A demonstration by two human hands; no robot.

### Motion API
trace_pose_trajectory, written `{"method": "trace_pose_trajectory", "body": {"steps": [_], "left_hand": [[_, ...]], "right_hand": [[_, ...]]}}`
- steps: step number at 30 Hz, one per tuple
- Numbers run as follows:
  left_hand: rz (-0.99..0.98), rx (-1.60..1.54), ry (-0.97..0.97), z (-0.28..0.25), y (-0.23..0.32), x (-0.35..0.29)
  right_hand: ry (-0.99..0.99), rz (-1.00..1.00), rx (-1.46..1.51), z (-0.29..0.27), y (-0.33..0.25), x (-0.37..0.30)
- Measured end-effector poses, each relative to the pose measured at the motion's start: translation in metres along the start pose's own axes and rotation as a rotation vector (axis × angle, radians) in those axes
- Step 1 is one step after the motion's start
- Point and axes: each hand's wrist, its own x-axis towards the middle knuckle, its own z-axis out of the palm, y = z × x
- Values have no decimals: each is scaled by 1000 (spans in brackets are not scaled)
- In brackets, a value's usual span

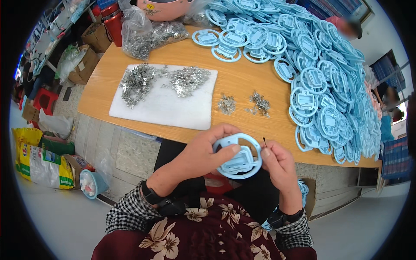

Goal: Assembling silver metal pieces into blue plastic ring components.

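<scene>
My left hand [219, 147] grips a light blue plastic ring [237, 174], shaped like a toy steering wheel, with its thumb pressed on the front and fingers behind the rim. The ring is held over my lap by the table's near edge. At its right side my right hand [278, 164] pinches a small, thin dark piece [264, 141] that sticks up past the fingertips; its exact kind is too small to make out. On the table just beyond lie two small heaps of tiny metal pieces, a pale heap [226, 105] and a darker heap [259, 104].
A white foam pad [160, 113] bears two larger heaps of metal clips [187, 80]. A big pile of blue rings [314, 82] covers the table's right side. Bags of metal parts [168, 34], a red cup [112, 25] and a pink helmet [164, 9] stand at the back left.
</scene>
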Motion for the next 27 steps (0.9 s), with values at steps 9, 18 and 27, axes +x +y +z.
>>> {"method": "trace_pose_trajectory", "body": {"steps": [9, 18, 27], "left_hand": [[-149, -216, 239, -44, -16, -22], [-119, -268, 188, -55, -24, -28], [-96, -301, 324, -64, -22, -20]], "right_hand": [[-71, -384, -727, 64, -30, 119], [-197, -427, -1108, 116, -6, 194], [-267, 78, -214, 97, -26, 165]]}}
